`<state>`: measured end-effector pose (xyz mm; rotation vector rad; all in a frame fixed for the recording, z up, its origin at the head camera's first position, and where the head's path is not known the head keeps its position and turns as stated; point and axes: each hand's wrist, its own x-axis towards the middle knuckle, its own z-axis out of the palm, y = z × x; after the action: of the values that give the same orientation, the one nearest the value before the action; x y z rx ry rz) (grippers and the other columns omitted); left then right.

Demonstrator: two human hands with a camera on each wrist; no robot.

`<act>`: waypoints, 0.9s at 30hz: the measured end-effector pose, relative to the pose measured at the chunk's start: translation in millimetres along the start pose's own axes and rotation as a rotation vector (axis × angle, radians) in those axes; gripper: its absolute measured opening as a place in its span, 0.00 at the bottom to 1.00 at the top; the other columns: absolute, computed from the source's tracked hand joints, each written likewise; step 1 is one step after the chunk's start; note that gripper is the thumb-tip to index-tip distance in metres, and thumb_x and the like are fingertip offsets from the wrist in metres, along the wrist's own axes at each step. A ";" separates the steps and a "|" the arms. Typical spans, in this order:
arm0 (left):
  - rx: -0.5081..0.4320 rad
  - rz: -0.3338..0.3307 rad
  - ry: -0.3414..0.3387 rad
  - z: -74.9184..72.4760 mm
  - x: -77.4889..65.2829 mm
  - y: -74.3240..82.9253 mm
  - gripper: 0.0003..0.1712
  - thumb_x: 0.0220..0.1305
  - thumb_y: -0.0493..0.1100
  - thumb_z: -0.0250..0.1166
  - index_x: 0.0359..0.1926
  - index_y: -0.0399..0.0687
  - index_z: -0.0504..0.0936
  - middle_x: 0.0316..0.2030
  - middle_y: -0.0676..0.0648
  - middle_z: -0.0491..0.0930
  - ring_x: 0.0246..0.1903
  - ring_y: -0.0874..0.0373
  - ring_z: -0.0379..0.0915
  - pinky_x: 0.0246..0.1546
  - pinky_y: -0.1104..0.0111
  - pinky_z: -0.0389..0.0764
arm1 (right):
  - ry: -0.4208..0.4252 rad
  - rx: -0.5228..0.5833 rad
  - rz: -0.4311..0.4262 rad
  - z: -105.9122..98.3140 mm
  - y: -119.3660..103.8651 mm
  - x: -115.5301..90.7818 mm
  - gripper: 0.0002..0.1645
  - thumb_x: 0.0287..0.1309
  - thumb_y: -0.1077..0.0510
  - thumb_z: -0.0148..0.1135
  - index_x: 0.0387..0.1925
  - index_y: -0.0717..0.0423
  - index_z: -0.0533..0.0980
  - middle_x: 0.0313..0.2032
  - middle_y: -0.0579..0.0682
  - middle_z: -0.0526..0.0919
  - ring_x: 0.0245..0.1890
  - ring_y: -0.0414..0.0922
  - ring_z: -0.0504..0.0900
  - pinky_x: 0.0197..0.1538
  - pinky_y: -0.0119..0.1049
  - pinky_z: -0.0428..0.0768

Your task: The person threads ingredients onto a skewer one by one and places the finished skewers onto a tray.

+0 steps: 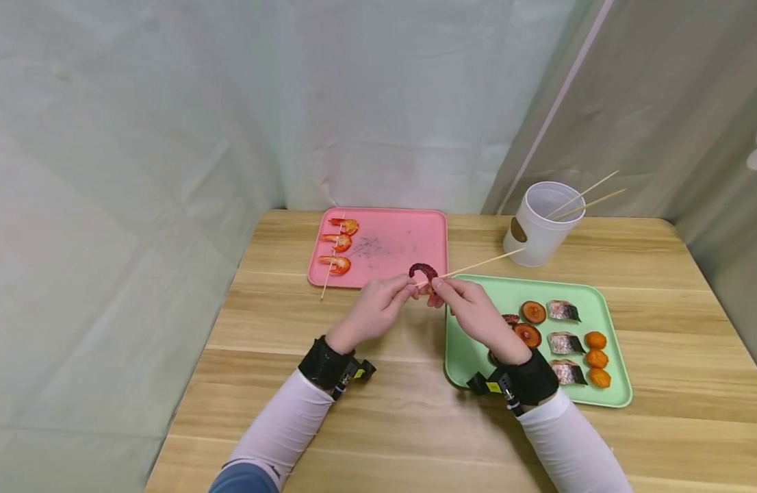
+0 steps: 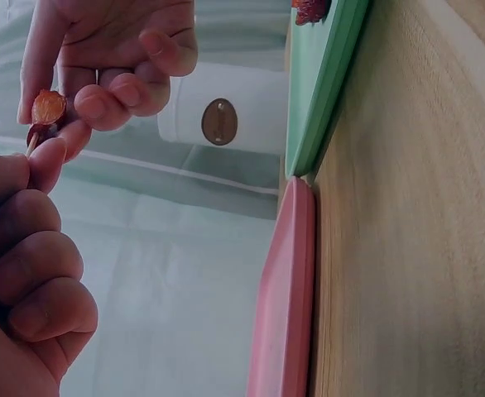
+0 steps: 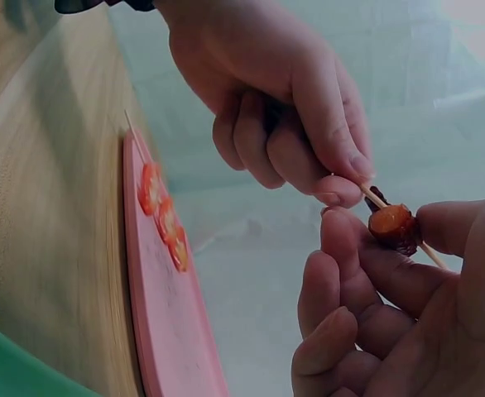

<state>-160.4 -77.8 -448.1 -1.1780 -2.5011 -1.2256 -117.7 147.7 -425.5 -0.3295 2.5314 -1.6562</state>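
Observation:
A dark red octopus tentacle (image 1: 424,268), curled at one end and with an orange cut face, sits on a thin bamboo skewer (image 1: 486,261) above the near edge of the pink tray. My left hand (image 1: 376,308) pinches the skewer close to one end, its other fingers curled in. Between thumb and fingers, my right hand (image 1: 477,311) holds the tentacle; the skewer runs past it towards the white cup. The right wrist view shows the skewer coming out on both sides of the tentacle (image 3: 394,229).
The pink tray (image 1: 397,239) bears a skewer with three shrimps (image 1: 337,242). On the green tray (image 1: 606,315) lie mushroom caps (image 1: 534,312), fish pieces (image 1: 565,343) and orange balls (image 1: 597,358); my right forearm covers part of it. Behind it stands a white cup (image 1: 535,236) with two skewers.

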 end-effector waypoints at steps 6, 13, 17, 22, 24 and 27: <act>-0.015 -0.013 0.017 -0.6 0.0 0.2 0.11 0.82 0.37 0.57 0.42 0.43 0.85 0.27 0.53 0.78 0.23 0.63 0.65 0.29 0.66 0.74 | -0.020 -0.002 0.002 -0.2 2.2 1.3 0.27 0.86 0.46 0.47 0.45 0.60 0.86 0.37 0.50 0.88 0.43 0.62 0.81 0.42 0.41 0.77; -0.026 -0.004 0.040 -1.9 -0.5 -0.7 0.11 0.81 0.36 0.57 0.42 0.42 0.85 0.31 0.49 0.84 0.25 0.61 0.69 0.31 0.66 0.76 | -0.034 -0.014 0.001 -1.9 4.3 1.9 0.29 0.87 0.45 0.45 0.44 0.61 0.85 0.38 0.51 0.88 0.43 0.53 0.83 0.45 0.47 0.79; -0.033 -0.011 0.042 -3.5 -0.8 -0.2 0.11 0.82 0.35 0.56 0.41 0.42 0.85 0.33 0.46 0.86 0.27 0.56 0.75 0.34 0.64 0.79 | -0.026 -0.020 0.009 -4.2 3.8 1.4 0.30 0.87 0.45 0.44 0.45 0.61 0.85 0.38 0.52 0.88 0.42 0.49 0.84 0.45 0.49 0.79; -0.058 -0.013 0.057 -5.3 -0.7 -0.3 0.11 0.82 0.36 0.57 0.40 0.42 0.85 0.36 0.44 0.88 0.31 0.54 0.80 0.36 0.63 0.80 | -0.010 -0.021 0.006 -8.0 2.8 1.3 0.31 0.87 0.45 0.44 0.46 0.63 0.85 0.38 0.56 0.89 0.42 0.49 0.84 0.42 0.44 0.79; -0.056 -0.012 0.064 -6.1 -0.8 -0.3 0.11 0.82 0.36 0.57 0.40 0.43 0.84 0.35 0.44 0.88 0.31 0.56 0.78 0.36 0.62 0.80 | -0.004 -0.018 -0.001 -9.9 2.6 1.2 0.30 0.87 0.45 0.44 0.51 0.62 0.85 0.38 0.56 0.89 0.41 0.49 0.85 0.41 0.43 0.79; -0.056 -0.015 0.070 -7.5 -0.8 -0.1 0.12 0.82 0.36 0.57 0.40 0.42 0.84 0.35 0.45 0.87 0.31 0.57 0.77 0.36 0.62 0.80 | 0.003 -0.014 -0.008 -14.0 1.8 0.6 0.28 0.87 0.45 0.44 0.58 0.60 0.83 0.38 0.53 0.89 0.41 0.49 0.85 0.40 0.44 0.80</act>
<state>-161.5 -83.7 -443.5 -1.1096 -2.4447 -1.3256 -121.3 160.8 -421.5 -0.3387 2.5479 -1.6443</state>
